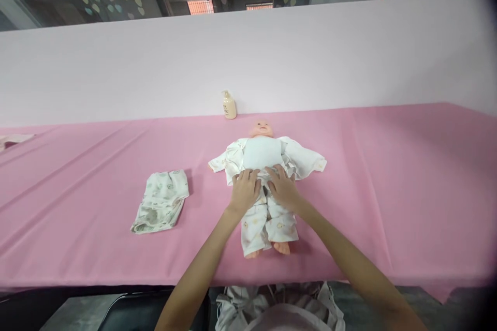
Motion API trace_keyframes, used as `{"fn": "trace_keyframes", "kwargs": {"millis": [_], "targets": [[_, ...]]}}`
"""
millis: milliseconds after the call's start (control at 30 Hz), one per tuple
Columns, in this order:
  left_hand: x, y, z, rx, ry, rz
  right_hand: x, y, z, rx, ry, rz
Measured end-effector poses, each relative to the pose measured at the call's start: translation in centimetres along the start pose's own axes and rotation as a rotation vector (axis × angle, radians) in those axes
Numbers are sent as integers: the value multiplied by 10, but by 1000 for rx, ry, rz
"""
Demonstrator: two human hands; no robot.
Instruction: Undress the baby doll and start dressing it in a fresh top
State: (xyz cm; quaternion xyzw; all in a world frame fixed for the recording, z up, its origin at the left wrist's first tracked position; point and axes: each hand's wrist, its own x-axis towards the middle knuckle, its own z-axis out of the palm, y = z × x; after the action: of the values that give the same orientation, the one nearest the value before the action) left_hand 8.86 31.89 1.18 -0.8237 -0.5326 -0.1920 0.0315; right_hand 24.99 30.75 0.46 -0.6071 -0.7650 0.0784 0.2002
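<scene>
Head view looks down along both my forearms to a baby doll (262, 151) lying on its back on the pink tabletop (388, 176), head toward the far pink wall and bare feet pointing at me near the tabletop's front edge. My left hand (244, 190) and my right hand (283, 187) rest side by side on the doll's waist, just where the top edge of its printed trousers (267, 225) meets the white body. Each grip is flat and spread, fingers pointing away from me and pressed on the cloth; I cannot tell whether any fingertip has pinched the waistband. The two hands nearly touch each other over the doll's middle. The doll's open white jacket (306, 160) lies spread to both sides, sleeves stretched out on the tabletop, clear of my fingers. The trouser legs run back from under my palms toward me, between my wrists.

To my left, well apart from the doll, a folded printed garment (161, 200) lies on the tabletop. A small pump bottle (229, 105) stands upright at the far edge against the wall, beyond the doll's head.
</scene>
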Motion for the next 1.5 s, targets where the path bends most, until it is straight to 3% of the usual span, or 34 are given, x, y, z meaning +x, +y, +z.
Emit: {"fn": "trace_keyframes", "kwargs": {"millis": [200,367,467,567,667,800,1000,1100,1233,1333,1500], "targets": [[-33,10,0,-24,-13,-16,-35,-7,12,67,57,79],[-28,18,10,-26,46,-87,-32,-10,13,-16,164,77],[-24,16,12,-93,52,-51,-31,-13,12,-81,196,101],[-27,12,9,-134,-10,25,-37,-15,13,-92,233,150],[-32,12,8,-110,-138,-5,-44,-12,16,-73,250,162],[-37,16,7,-109,-207,-103,-49,-8,18,-46,240,86],[-64,26,-1,-314,-6,-121,-68,-11,15,220,278,-121],[-88,29,-7,-379,-6,-75,-89,-9,6,287,189,-185],[-110,24,-21,-482,-140,-64,-113,-6,-7,260,-35,-154],[-112,19,-33,-576,-273,-86,-118,-8,-12,218,-144,-138],[-109,13,-49,-640,-498,-48,-116,-22,-14,130,-199,-67]]}}
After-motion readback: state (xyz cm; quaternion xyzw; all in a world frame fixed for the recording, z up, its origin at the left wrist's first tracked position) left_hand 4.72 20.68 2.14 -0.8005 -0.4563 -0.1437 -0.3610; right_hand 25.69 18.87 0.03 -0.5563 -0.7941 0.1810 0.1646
